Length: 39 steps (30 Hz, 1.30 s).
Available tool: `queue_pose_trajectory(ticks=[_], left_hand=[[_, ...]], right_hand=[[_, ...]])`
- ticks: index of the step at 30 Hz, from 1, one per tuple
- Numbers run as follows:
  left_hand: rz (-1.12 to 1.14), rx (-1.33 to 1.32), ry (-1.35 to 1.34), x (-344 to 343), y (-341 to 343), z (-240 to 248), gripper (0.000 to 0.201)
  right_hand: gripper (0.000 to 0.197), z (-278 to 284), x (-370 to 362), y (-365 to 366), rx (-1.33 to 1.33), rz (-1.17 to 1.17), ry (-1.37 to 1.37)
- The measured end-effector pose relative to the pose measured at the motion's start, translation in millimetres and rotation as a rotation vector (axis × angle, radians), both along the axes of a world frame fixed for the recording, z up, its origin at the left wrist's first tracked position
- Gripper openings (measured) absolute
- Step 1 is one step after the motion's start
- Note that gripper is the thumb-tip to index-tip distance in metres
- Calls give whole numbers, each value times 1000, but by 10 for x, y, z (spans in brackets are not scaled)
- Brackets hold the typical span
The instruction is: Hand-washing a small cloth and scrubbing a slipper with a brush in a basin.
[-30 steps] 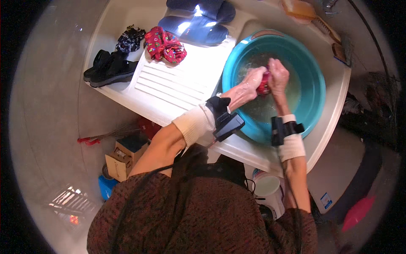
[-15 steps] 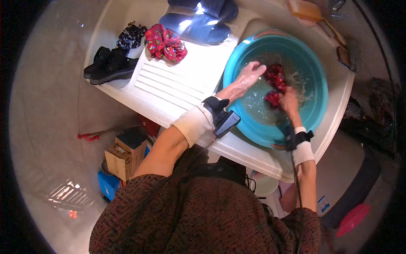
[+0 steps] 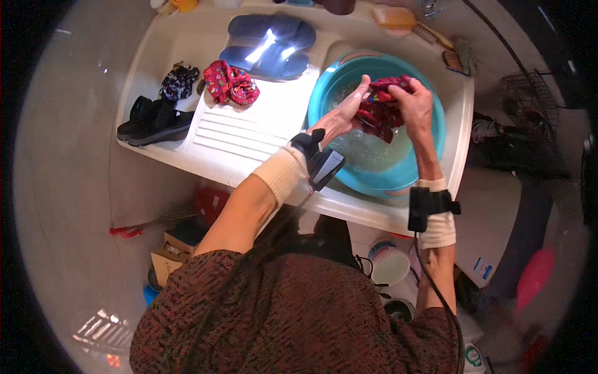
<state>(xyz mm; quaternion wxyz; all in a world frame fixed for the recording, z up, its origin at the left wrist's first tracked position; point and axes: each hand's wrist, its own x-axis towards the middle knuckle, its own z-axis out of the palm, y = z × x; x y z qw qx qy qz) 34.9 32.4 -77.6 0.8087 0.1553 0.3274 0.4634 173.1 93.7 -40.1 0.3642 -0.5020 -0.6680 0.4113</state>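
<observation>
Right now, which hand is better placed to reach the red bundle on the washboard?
Likely the left hand. Both hands are at the red cloth, but the right hand is farther across the teal basin; the left is nearer the red bundle.

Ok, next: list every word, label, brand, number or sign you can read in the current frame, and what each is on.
None can be read reliably.
Blue-and-white label on the white panel: too small.
Green mark on the white package, lower right: too small.
Cardboard box: any print too blurred.
Red cloth: coloured pattern, no lettering discernible.
</observation>
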Motion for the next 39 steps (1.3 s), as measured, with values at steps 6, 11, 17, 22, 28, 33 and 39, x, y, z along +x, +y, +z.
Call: queue_pose_trajectory(ticks=[6,11,17,22,28,33,39], left_hand=[[181,89,-112,-86,-141,6,22],[290,122,92,166,-218,238,27],[256,426,967,86,-136,218,42],[-44,547,677,-137,-31,305,60],[-105,513,-181,-194,-107,661,67],[-124,563,432,-100,-47,652,45],[-12,693,1203,86,42,438,33]], right_hand=[[20,317,-47,-630,349,249,-93],[51,-203,143,-586,-744,-56,746],[55,151,-220,-798,-805,50,928],[35,225,-157,-739,-775,192,739],[14,353,-213,-916,-904,377,887],[13,347,-173,-957,-871,305,642],[10,121,-182,-813,-671,180,149]])
